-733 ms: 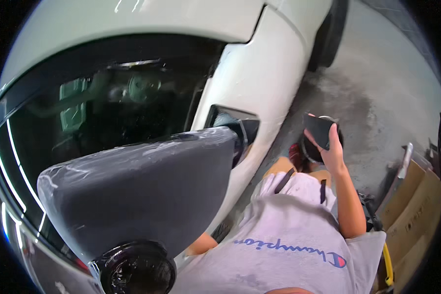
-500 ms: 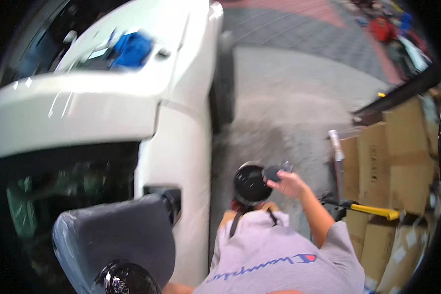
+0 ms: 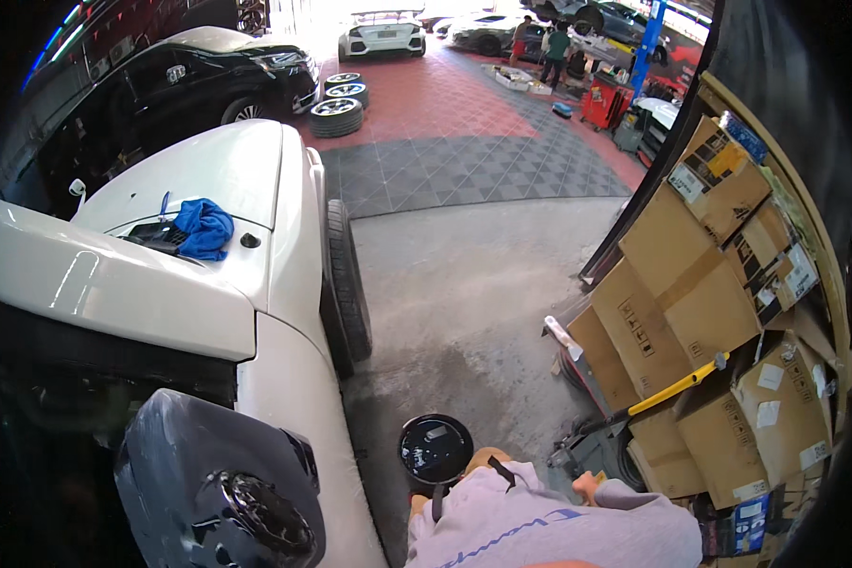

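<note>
My right hand [image 3: 587,488] is low on the right beside my grey shirt [image 3: 540,521], small in view and partly behind the sleeve. Its fingers look curled in; whatever they hold, if anything, is hidden. My left hand is out of view. A glossy black round thing [image 3: 435,449], like a bucket or bowl, is on the floor before me, left of that hand. To my left stands a white car [image 3: 298,398] with a dark grey side mirror [image 3: 175,454], its housing streaked. A blue cloth [image 3: 204,227] lies bunched at the base of the windscreen.
Flattened cardboard boxes [image 3: 634,327] lean along the right, with a yellow-handled jack [image 3: 677,383] in front. Bare concrete [image 3: 464,265] runs ahead to grey and red floor tiles. Stacked wheels [image 3: 337,117], a black car [image 3: 175,90] and two people [image 3: 555,55] are farther off.
My view has tilted up, showing more of the workshop. My right hand, earlier holding a dark disc-like thing beside the black round thing, has drawn back to the right; the disc no longer shows.
</note>
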`<state>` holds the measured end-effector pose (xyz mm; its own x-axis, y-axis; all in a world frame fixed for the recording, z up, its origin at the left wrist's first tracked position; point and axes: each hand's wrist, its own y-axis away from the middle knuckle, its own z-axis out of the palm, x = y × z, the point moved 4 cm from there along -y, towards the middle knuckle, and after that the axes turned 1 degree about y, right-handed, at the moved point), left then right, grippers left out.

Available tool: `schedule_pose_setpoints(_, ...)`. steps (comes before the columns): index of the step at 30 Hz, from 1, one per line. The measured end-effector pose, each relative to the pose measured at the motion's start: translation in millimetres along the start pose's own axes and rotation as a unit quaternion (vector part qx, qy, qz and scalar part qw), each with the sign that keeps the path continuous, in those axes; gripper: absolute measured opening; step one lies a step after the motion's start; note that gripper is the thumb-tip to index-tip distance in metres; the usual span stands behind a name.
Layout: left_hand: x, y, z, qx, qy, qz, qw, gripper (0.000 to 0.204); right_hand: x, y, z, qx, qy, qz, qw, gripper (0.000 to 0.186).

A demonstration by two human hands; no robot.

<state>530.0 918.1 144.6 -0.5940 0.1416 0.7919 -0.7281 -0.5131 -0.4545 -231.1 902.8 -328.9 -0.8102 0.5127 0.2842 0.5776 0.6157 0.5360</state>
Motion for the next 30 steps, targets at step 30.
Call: schedule_pose_setpoints(30, 147, 72, -70, -0.146, -0.299, 0.058, 0.941, 0.044, -82, -198, -207, -0.162, 0.138, -0.387, 0.897, 0.042)
